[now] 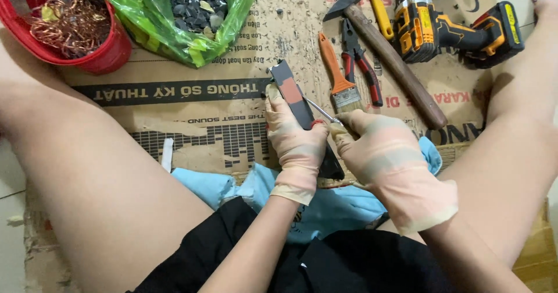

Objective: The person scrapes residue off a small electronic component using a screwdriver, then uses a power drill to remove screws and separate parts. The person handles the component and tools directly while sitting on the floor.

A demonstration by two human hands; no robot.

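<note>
**Gloved hands work a dark bar over cardboard**

A flattened cardboard sheet point(192, 104) covers the floor and fills most of the frame, with the person's bare legs running down both sides. At the centre, the left hand point(293, 145), in a pale glove, is wrapped around a long dark bar point(293, 92) with a reddish-brown patch, holding it tilted so its top end points to the upper left. The right hand point(386, 159), also gloved, is closed on a thin metal tool point(322, 111) whose tip meets the bar just beside the left thumb. A light blue cloth point(244, 185) lies under both hands, across the lap.

In the upper left sits a red tub point(107, 57) of tangled copper wire point(70, 20), and next to it a green bag point(157, 28) of dark scraps. To the upper right lie an orange-handled brush point(338, 75), red pliers point(363, 66), a hammer point(395, 63) and a yellow-and-black drill point(453, 28), all well apart from the hands.
</note>
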